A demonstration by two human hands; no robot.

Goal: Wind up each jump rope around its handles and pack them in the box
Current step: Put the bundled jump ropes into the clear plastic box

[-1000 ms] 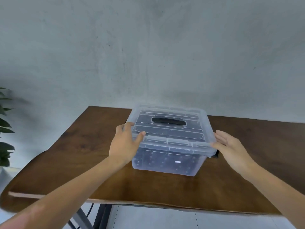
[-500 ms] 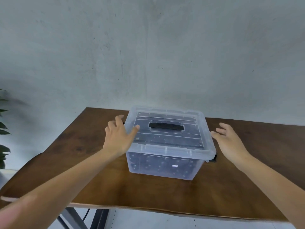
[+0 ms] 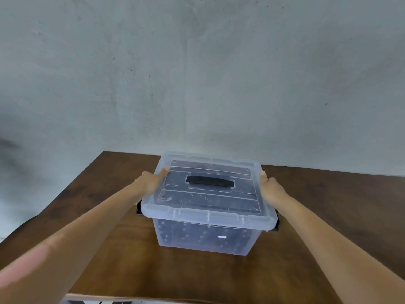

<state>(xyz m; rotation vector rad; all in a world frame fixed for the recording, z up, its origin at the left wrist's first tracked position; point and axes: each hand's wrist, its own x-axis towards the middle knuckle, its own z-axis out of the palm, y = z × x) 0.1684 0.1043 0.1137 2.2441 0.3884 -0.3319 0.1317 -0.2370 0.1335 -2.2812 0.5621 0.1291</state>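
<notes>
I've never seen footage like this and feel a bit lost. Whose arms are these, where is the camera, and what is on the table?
There is no machine here. A person wears a camera on the head, so you look forward and down along their own two bare arms. On the brown wooden table stands a clear plastic box with its lid on; the lid has a black handle in the middle. Something dark fills the box, but it is too blurred to name. The left hand rests on the lid's left edge, thumb on top. The right hand holds the lid's right edge. Behind is a plain grey wall.
</notes>
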